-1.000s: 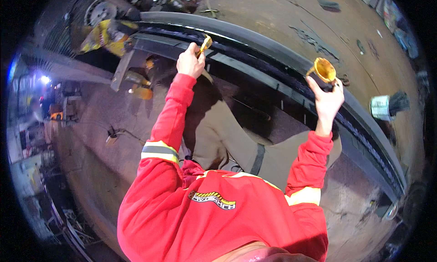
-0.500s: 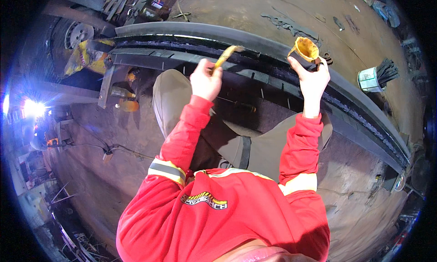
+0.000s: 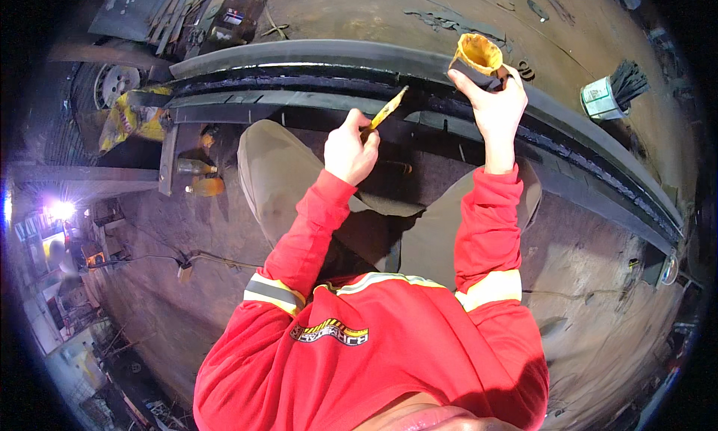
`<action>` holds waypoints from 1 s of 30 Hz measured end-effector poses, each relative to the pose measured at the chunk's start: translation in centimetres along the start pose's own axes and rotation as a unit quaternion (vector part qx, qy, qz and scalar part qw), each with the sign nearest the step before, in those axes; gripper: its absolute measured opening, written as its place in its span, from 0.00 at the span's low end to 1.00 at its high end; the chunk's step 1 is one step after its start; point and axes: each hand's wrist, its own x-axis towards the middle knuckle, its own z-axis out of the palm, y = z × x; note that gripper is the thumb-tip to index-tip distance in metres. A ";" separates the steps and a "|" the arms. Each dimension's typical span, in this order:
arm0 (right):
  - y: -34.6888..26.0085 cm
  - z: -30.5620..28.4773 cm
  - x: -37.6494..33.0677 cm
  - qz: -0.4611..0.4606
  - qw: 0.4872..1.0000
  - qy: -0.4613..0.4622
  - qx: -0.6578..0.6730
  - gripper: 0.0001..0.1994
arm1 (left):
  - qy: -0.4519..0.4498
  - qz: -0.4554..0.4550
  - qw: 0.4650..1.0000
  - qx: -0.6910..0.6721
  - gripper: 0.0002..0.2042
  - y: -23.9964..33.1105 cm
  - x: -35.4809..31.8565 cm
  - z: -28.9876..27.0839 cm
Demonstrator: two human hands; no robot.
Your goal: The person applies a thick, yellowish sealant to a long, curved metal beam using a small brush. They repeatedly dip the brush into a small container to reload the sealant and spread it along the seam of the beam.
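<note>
Presently, held a slim yellow tool (image 3: 387, 111), perhaps a brush, in the left hand (image 3: 351, 153), with the fingers closed around its lower end. Pointed its dark tip up and to the right, against the dark groove (image 3: 299, 82) of a long dark beam (image 3: 299, 52). Could not tell touching from hovering at this tip.

Carried in the right hand (image 3: 498, 109) a yellow-rimmed cup (image 3: 479, 52), with the fingers wrapped about its dark outer side and with its mouth open and free. Compared with a moment before, brought the left hand rightward, so narrowed the space between tool and cup, but did not change either grip. Judging by this, set both nearer to the same stretch of beam, yet left them apart.

Close under the near side of the beam, kept the legs in grey-brown trousers (image 3: 271, 169) spread. Farther to the right, beyond the beam, saw a white tin (image 3: 599, 101) with dark rods (image 3: 629, 84). To the left, noticed a yellow bag (image 3: 129, 128) near a wheel (image 3: 116, 85), two bottles (image 3: 206, 186) on the floor (image 3: 172, 311), and a bright light (image 3: 60, 209) farther off.
</note>
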 end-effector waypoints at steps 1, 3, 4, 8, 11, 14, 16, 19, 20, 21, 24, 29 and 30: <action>0.1 0.0 0.0 -0.005 1.000 0.008 -0.001 0.35 | -0.003 0.029 0.998 0.050 0.08 0.5 0.6 0.0; -0.2 -0.1 0.0 -0.004 1.000 0.010 0.001 0.35 | -0.040 0.029 0.992 0.118 0.09 2.4 2.1 -0.4; -0.3 -0.1 0.0 -0.001 1.000 0.007 0.013 0.35 | -0.060 0.036 0.989 0.134 0.09 2.9 2.6 -0.2; -0.1 -0.1 0.0 0.007 0.999 0.006 0.039 0.35 | 0.019 0.043 0.993 0.106 0.09 3.3 3.3 0.0; 0.1 -0.2 0.1 0.006 0.999 0.018 0.039 0.35 | 0.050 0.085 0.991 0.088 0.09 4.5 3.2 -1.6; 0.4 -0.4 0.1 0.006 0.999 0.020 0.043 0.36 | 0.059 0.110 0.987 0.096 0.08 4.8 2.1 -2.7; 0.2 -0.6 0.3 0.014 0.999 0.025 0.040 0.36 | 0.025 0.125 0.982 0.141 0.08 4.3 1.2 -2.8; 0.6 -0.7 0.5 -0.014 0.999 0.037 0.000 0.36 | -0.004 0.104 0.975 0.195 0.09 3.7 1.9 -0.4; 0.6 -0.7 0.5 -0.012 0.999 0.039 0.007 0.36 | 0.006 0.111 0.976 0.189 0.09 3.9 2.6 0.6; 0.5 -0.7 0.5 -0.010 0.999 0.040 0.013 0.35 | 0.021 0.109 0.979 0.173 0.09 4.0 3.1 1.1; 0.3 -0.9 0.4 -0.017 0.999 0.043 0.022 0.34 | 0.057 0.118 0.986 0.108 0.09 4.3 3.3 0.5; 0.3 -0.9 0.4 -0.038 0.998 0.025 0.052 0.33 | 0.069 0.099 0.993 -0.003 0.09 4.3 1.4 -0.7; 0.4 -0.9 0.4 -0.042 0.998 0.022 0.047 0.33 | 0.046 0.109 0.992 0.039 0.09 4.1 1.4 -0.8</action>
